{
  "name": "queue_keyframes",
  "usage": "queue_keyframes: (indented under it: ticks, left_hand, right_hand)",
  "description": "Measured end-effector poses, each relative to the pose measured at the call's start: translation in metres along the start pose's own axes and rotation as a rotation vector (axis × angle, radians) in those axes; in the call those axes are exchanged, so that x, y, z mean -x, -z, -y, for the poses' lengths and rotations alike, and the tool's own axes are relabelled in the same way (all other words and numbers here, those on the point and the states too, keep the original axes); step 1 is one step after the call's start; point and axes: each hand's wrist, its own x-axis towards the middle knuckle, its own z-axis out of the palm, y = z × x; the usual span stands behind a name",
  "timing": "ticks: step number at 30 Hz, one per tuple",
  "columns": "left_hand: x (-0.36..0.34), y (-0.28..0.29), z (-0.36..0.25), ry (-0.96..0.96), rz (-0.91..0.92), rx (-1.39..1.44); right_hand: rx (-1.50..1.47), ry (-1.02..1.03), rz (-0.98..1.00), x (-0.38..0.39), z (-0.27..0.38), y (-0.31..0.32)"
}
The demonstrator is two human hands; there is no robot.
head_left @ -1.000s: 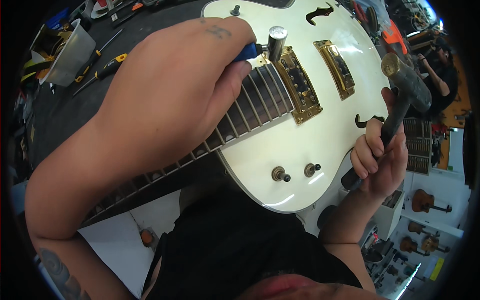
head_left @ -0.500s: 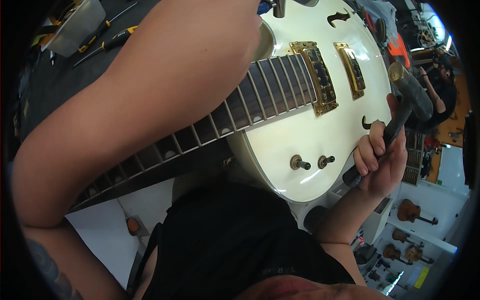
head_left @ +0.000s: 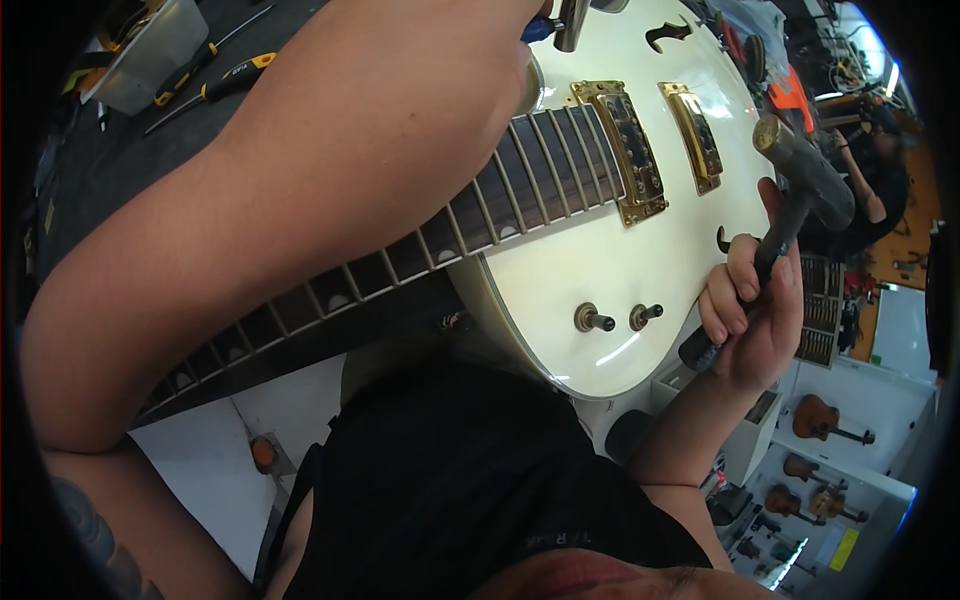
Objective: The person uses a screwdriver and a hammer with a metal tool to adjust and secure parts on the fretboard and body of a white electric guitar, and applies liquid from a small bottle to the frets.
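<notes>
1. The left hand [head_left: 490, 60], partly out of view, was clasped round a blue-handled tool [head_left: 538, 29] over the white guitar [head_left: 575, 255]
2. The right hand [head_left: 762, 325] was wrapped round a hammer [head_left: 812, 182]
3. The guitar lay along the worktop's [head_left: 100, 195] near edge
4. Two screwdrivers [head_left: 236, 82] lay toward its left edge, beside a tub [head_left: 160, 55]

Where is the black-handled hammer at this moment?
In the head view, the black-handled hammer is on the right side, gripped in the person's right hand, beside the body of the white electric guitar.
</notes>
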Motion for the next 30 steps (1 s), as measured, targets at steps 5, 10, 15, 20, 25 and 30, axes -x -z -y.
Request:
queue_keyframes:
  ticks: [5,10,15,20,25,30]
  left_hand:
    - [0.001,0.002,-0.005,-0.083,-0.023,0.001]
    - [-0.005,-0.013,0.027,-0.328,-0.129,0.024]
    - [0.009,-0.003,0.021,-0.482,-0.247,-0.102]
    - [0.021,-0.004,0.022,-0.341,-0.178,-0.093]
    - [0.023,-0.007,0.021,-0.428,-0.287,-0.084]
    - [0.026,-0.002,0.018,-0.386,-0.164,-0.149]
  right_hand:
    - [-0.008,-0.012,-0.006,0.002,0.001,-0.001]
    - [0.046,-0.022,-0.034,-0.002,0.003,-0.009]
    - [0.113,-0.045,-0.060,-0.003,0.005,-0.015]
    - [0.396,0.091,-0.001,0.001,0.017,-0.031]
    - [0.753,0.312,0.131,-0.003,0.035,-0.066]
    - [0.844,0.274,0.334,-0.019,0.049,-0.074]
